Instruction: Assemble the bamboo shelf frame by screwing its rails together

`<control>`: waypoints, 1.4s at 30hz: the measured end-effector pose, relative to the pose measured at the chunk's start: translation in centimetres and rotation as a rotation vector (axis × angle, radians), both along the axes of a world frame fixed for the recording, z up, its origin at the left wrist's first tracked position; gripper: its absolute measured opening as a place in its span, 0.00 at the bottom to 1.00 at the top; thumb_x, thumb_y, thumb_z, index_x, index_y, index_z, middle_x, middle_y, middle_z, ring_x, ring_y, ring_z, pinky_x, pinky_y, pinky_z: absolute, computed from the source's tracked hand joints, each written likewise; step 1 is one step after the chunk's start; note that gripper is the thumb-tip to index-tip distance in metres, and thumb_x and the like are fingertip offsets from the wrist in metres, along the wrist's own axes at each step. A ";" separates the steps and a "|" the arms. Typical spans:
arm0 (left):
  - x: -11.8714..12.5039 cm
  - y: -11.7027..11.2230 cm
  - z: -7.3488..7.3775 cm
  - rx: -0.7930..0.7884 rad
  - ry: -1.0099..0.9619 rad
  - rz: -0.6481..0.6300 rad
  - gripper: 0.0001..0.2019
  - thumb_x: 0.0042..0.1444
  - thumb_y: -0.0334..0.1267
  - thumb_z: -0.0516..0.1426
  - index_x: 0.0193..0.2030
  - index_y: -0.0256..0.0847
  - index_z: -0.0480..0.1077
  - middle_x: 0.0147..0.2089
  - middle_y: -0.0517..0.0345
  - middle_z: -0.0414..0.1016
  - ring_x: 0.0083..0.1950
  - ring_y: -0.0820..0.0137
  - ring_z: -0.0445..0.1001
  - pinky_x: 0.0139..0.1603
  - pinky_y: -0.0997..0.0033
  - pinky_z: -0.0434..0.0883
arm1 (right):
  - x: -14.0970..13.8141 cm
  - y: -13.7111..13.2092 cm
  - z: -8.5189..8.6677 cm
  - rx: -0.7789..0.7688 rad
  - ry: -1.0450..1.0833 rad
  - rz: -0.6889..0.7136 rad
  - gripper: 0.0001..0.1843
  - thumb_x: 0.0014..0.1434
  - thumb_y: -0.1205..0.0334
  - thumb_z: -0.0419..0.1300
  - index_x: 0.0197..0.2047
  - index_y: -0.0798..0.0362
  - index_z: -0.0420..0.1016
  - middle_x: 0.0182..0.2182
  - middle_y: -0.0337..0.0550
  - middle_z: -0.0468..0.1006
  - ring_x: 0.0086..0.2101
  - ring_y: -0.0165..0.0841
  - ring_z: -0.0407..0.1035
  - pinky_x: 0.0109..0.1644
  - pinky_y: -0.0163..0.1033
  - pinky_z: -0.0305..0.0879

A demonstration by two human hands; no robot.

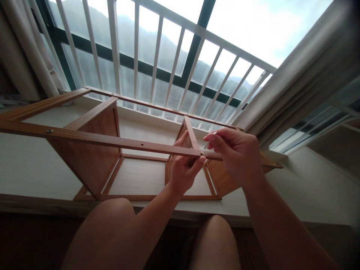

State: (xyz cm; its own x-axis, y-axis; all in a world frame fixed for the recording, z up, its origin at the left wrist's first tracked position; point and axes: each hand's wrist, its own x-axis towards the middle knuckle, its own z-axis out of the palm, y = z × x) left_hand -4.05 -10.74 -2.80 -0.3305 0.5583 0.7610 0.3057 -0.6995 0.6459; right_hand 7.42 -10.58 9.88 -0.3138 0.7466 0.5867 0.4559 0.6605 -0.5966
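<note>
A wooden shelf frame [112, 141] lies on its side before me, with long rails and several cross panels. My left hand [184, 170] wraps round the near rail from below, its thumb beside a metal screw [201, 153] set in the rail. The fingertips show behind the rail, near a cross panel [191, 133]. Just above and right of the screw, my right hand [239, 152] pinches a thin metal hex key [206, 145]. One end of the key shows below the fingers, near the screw but apart from it; the rest is mostly hidden by the fingers.
The frame rests on a pale window ledge [33, 165]. Behind it stand white railings [157, 48] before a window. Curtains hang at the left [22, 48] and right [292, 75]. My bare knees are close below the ledge's front edge. Another screw [50, 131] sits farther left in the rail.
</note>
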 end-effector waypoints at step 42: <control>0.0 0.0 0.0 -0.001 0.007 0.011 0.09 0.59 0.44 0.59 0.37 0.43 0.76 0.71 0.54 0.57 0.69 0.54 0.59 0.67 0.48 0.62 | -0.2 -0.3 -0.3 0.057 0.031 -0.076 0.18 0.60 0.46 0.61 0.32 0.53 0.80 0.22 0.41 0.75 0.24 0.31 0.67 0.29 0.35 0.64</control>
State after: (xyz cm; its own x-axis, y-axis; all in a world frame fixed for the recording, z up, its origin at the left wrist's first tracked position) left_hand -4.08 -10.70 -2.82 -0.3318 0.5549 0.7629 0.3179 -0.6956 0.6443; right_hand 7.24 -10.87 9.59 -0.2390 0.7327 0.6372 0.4881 0.6580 -0.5735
